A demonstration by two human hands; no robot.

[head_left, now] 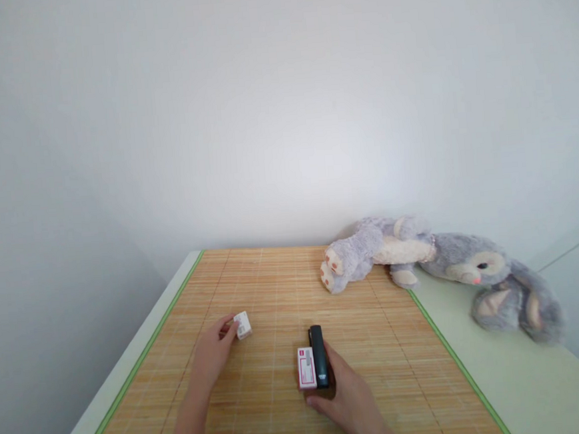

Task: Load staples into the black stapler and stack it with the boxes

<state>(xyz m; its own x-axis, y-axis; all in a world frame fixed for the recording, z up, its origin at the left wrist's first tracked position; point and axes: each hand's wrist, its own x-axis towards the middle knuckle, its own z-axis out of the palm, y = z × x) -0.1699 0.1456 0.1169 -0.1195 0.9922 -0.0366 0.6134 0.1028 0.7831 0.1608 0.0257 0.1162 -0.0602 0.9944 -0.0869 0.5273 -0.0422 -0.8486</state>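
My left hand [210, 351] rests on the bamboo mat [275, 291], its fingertips pinching a small white box [242, 325] with red print. My right hand [344, 393] lies lower on the mat, fingers curled around a black stapler [319, 356] that points away from me. A second white and red box [306, 368] lies flat just left of the stapler, touching it and near my right thumb.
A grey and cream plush rabbit [438, 265] lies on its side at the mat's far right corner, partly on the pale green table [523, 379]. Plain white walls stand behind and to the left.
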